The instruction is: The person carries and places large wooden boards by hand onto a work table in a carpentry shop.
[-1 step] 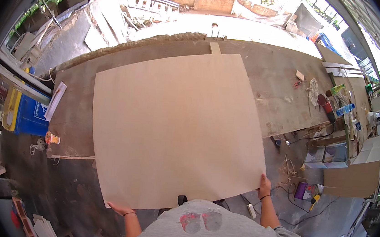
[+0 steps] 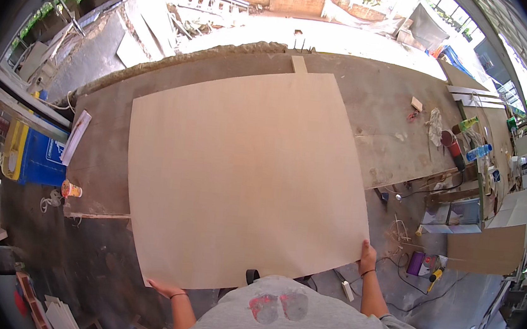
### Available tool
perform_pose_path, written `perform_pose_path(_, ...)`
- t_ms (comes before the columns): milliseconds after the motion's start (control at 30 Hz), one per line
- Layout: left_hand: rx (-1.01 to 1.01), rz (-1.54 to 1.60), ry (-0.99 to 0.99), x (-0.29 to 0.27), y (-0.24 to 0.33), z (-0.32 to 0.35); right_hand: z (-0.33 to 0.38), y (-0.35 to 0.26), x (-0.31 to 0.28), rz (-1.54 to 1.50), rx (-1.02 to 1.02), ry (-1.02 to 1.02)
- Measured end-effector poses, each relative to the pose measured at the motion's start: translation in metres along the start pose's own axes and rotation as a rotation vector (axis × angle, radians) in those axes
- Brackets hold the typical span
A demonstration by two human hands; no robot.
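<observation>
A large, pale plywood sheet (image 2: 246,175) spans the middle of the view, its far part over the brown workbench (image 2: 101,168) and its near edge just before my body. At its near left corner my left hand (image 2: 164,289) is closed on the edge, fingers partly hidden beneath. My right hand (image 2: 367,258) grips the near right corner, thumb along the edge and the other fingers mostly under it. Past the far edge, a narrow wood strip (image 2: 299,65) lies on the bench.
An angle grinder (image 2: 452,150), a water bottle (image 2: 479,152) and a small wood block (image 2: 416,104) lie on the right. To the left are a paper cup (image 2: 72,189) and a blue bin (image 2: 45,159). Cables (image 2: 413,290) run over the floor at right, near a purple box (image 2: 417,264).
</observation>
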State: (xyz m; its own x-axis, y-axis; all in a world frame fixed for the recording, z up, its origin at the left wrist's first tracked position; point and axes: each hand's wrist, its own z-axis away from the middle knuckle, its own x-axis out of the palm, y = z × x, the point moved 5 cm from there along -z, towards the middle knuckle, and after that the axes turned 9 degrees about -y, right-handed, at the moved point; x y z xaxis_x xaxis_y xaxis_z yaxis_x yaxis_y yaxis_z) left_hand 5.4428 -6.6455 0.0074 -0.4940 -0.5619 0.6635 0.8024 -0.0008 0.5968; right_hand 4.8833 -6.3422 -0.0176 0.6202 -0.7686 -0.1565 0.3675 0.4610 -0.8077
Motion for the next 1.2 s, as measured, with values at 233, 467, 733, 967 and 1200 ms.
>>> perform_pose_path(233,-0.053,-0.081,-0.183,-0.003,-0.007,-0.03,-0.013,-0.044,0.031,-0.03,-0.086,0.011)
perform_pose_path(467,-0.032,-0.034,-0.276,0.054,-0.017,-0.049,-0.03,-0.066,0.054,-0.107,-0.054,0.019)
perform_pose_path(733,0.011,-0.061,-0.341,0.094,-0.028,-0.093,-0.054,-0.103,0.085,-0.092,-0.059,0.064)
perform_pose_path(967,0.166,-0.618,0.01,0.11,-0.028,-0.105,-0.073,-0.111,0.098,-0.05,0.059,0.156)
perform_pose_path(1200,0.08,-0.609,0.034,0.098,-0.024,-0.106,-0.078,-0.109,0.088,0.028,-0.092,0.491)
